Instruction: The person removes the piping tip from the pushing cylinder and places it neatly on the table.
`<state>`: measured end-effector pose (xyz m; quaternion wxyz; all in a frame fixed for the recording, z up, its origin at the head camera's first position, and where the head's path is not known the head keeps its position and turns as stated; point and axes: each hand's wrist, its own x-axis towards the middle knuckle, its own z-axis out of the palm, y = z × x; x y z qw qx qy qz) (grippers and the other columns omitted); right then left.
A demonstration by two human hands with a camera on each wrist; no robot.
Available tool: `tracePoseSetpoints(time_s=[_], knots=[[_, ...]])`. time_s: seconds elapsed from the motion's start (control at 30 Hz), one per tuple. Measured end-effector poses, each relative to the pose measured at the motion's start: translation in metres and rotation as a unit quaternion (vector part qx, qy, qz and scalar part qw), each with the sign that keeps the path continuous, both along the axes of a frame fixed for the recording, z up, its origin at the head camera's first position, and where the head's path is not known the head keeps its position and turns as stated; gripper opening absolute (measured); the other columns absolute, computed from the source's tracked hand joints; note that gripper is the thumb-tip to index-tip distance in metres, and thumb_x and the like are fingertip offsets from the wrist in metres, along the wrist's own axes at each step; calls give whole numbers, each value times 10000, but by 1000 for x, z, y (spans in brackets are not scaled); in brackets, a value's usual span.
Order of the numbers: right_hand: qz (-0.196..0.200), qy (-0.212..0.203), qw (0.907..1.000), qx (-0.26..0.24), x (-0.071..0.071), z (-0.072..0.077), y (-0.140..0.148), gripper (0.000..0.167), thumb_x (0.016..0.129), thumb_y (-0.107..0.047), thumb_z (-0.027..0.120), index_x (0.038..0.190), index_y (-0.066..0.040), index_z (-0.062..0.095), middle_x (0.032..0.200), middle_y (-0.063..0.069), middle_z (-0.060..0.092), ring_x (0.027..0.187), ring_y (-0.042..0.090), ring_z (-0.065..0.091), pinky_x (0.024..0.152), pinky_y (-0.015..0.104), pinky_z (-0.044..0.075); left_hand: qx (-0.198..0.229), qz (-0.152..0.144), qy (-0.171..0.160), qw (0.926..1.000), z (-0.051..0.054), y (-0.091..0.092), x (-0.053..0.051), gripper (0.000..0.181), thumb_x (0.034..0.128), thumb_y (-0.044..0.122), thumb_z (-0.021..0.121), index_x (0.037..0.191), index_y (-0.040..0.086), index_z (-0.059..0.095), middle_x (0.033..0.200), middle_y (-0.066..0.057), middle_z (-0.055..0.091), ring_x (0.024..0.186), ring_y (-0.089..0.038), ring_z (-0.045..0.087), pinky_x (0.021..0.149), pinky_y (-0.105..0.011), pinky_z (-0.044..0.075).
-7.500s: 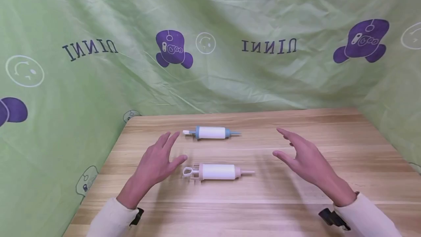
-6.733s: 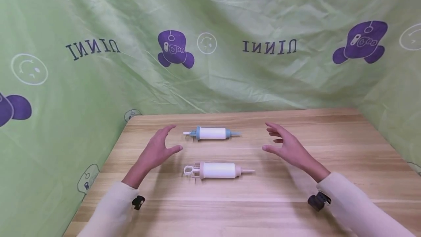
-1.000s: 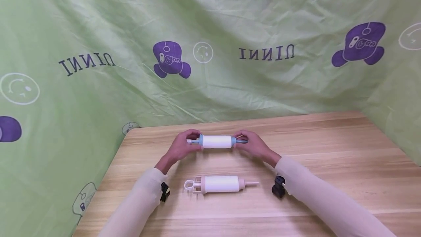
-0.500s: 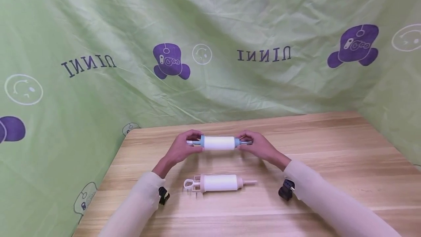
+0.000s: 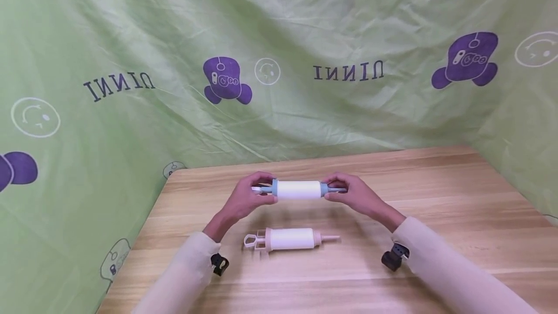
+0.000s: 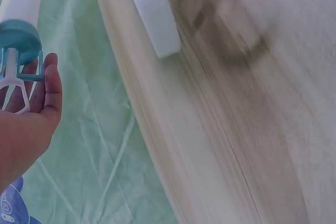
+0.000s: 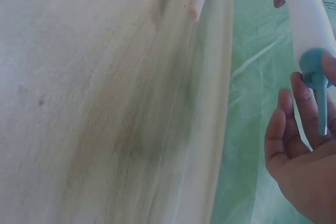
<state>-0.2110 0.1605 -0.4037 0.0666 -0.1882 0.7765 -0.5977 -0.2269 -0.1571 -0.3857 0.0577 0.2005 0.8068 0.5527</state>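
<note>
A syringe with a white barrel and blue ends [image 5: 298,190] is held level above the table, its blue nozzle pointing right. My left hand [image 5: 246,195] pinches the blue collar at the plunger end, thumb in front and fingers behind. At the other end my right hand [image 5: 359,197] pinches the blue cap by the nozzle. The right wrist view shows the nozzle [image 7: 322,108] running over the palm. Nearer to me a second syringe, white with pink ends [image 5: 292,239], lies on the table, its ring-shaped plunger handle [image 5: 250,241] to the left.
The wood-grain table [image 5: 436,256] extends to both sides of the hands. Behind it and along its sides hangs a green printed curtain [image 5: 287,120]. A black wrist device [image 5: 219,264] is on the left sleeve, another device [image 5: 394,257] on the right.
Several seconds ago both syringes lay on the table and my hands were empty. Both hands now hold the blue syringe, and over the last second they have carried it up and rightward.
</note>
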Motion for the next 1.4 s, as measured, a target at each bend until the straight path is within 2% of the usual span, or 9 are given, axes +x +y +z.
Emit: tracePoseSetpoints(time_s=[0.17, 0.37, 0.53, 0.67, 0.8, 0.97, 1.07, 1.23, 1.4], knots=[[27, 60, 10000, -18, 8, 6, 4, 354, 919, -109, 736, 1215, 48, 621, 1138, 172, 667, 1045, 264, 651, 839, 305, 551, 190, -14, -37, 9998, 5, 4, 8, 473, 803, 74, 832, 1236, 44, 643, 1162, -120, 643, 989, -273, 611, 805, -361, 550], [-10, 122, 9999, -68, 15, 9, 5, 350, 918, -110, 738, 1205, 51, 620, 1132, 176, 666, 1025, 235, 659, 824, 309, 556, 402, 123, -128, 9990, 8, 6, 19, 485, 790, 52, 833, 1239, 38, 651, 1169, -124, 636, 977, -283, 596, 786, -367, 552], [57, 31, 9998, -183, 21, 10, 6, 352, 915, -95, 737, 1216, 39, 613, 1099, 180, 672, 995, 248, 676, 815, 356, 566, 647, 180, -196, 9976, 9, 6, 30, 487, 781, 11, 824, 1235, 17, 646, 1183, -147, 632, 983, -295, 624, 786, -370, 568], [208, -105, 9991, -353, 27, 12, 5, 347, 929, -72, 713, 1226, 62, 593, 1048, 197, 679, 919, 310, 692, 782, 394, 576, 735, 191, -108, 9971, 11, 6, 39, 461, 775, -1, 825, 1204, 31, 660, 1170, -151, 634, 982, -317, 645, 791, -377, 575], [287, -347, 9979, -470, 31, 15, 4, 341, 969, -119, 668, 1233, 75, 575, 973, 221, 692, 834, 304, 696, 730, 378, 582, 584, 203, 176, 9979, 12, 7, 46, 456, 764, 17, 843, 1186, 70, 679, 1152, -113, 643, 1004, -322, 628, 817, -412, 567], [340, -747, 9945, -657, 36, 17, 3, 354, 1005, -178, 620, 1218, 96, 554, 906, 214, 702, 722, 224, 686, 607, 303, 553, 497, 145, 480, 9975, 12, 9, 52, 468, 762, 35, 859, 1189, 90, 676, 1143, -101, 647, 1040, -310, 624, 846, -502, 549], [381, -864, 9924, -793, 38, 18, 2, 332, 1009, -166, 611, 1185, 109, 555, 878, 208, 696, 687, 204, 665, 574, 273, 530, 533, 154, 549, 9970, 12, 10, 55, 471, 756, 32, 864, 1182, 97, 676, 1133, -101, 648, 1032, -295, 630, 835, -479, 558], [427, -815, 9911, -964, 40, 19, 2, 261, 1001, -124, 617, 1129, 98, 568, 861, 199, 675, 681, 195, 632, 600, 274, 541, 672, 101, 536, 9962, 11, 12, 57, 460, 754, 21, 861, 1164, 102, 669, 1123, -114, 632, 1012, -299, 627, 802, -395, 575], [403, -687, 9918, -1004, 44, 19, 2, 232, 995, -91, 620, 1120, 99, 570, 859, 218, 662, 688, 212, 629, 606, 289, 551, 619, 92, 468, 9969, 8, 12, 59, 457, 760, 20, 857, 1158, 130, 659, 1134, -109, 616, 1010, -314, 613, 787, -392, 577]])
